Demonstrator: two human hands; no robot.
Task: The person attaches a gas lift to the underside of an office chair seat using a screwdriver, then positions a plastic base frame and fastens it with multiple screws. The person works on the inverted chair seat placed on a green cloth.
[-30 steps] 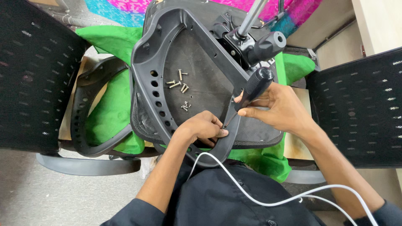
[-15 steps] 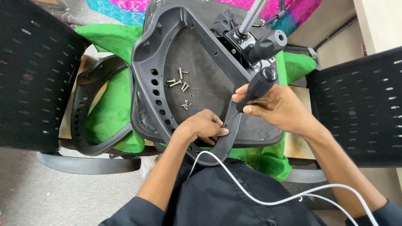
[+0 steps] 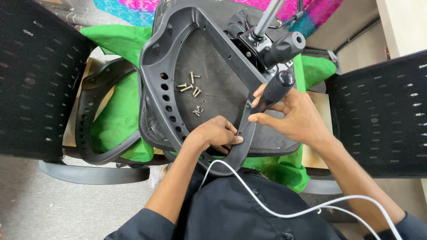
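An upturned black office chair seat lies before me, with a black plastic frame looped over it. My right hand grips a black-handled screwdriver, tip down on the frame's near right side. My left hand rests on the frame's near edge, fingertips pinched at the screwdriver tip. Whether they hold a screw I cannot tell. Several loose screws lie on the seat's underside.
The chair's metal gas column and a black lever knob rise at the top. Green cloth lies under the seat. Black mesh chair backs stand left and right. A loose armrest loop lies left. A white cable crosses my lap.
My right hand has tilted the screwdriver slightly, handle shifting up and right. My left hand stays at the frame's near edge.
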